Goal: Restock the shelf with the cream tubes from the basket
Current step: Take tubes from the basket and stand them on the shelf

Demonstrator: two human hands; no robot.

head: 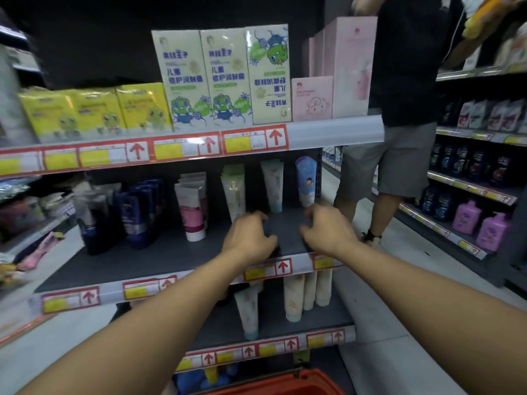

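Both my hands hover over the bare front right part of the dark middle shelf (142,263). My left hand (251,235) and my right hand (328,229) have loosely curled fingers and hold nothing. Behind them cream tubes stand upright at the back: a white-green tube (235,192), a white-teal tube (273,186) and a blue cartoon tube (306,181). A white-pink tube (192,209) stands further left. The red basket (285,384) shows only its rim at the bottom edge; I cannot see what lies in it.
Dark blue tubes (137,212) stand at the shelf's left. Boxed creams (225,78) fill the top shelf. More tubes (296,295) stand on the lower shelf. A person in grey shorts (393,161) stands in the aisle to the right, beside shelves of bottles (482,226).
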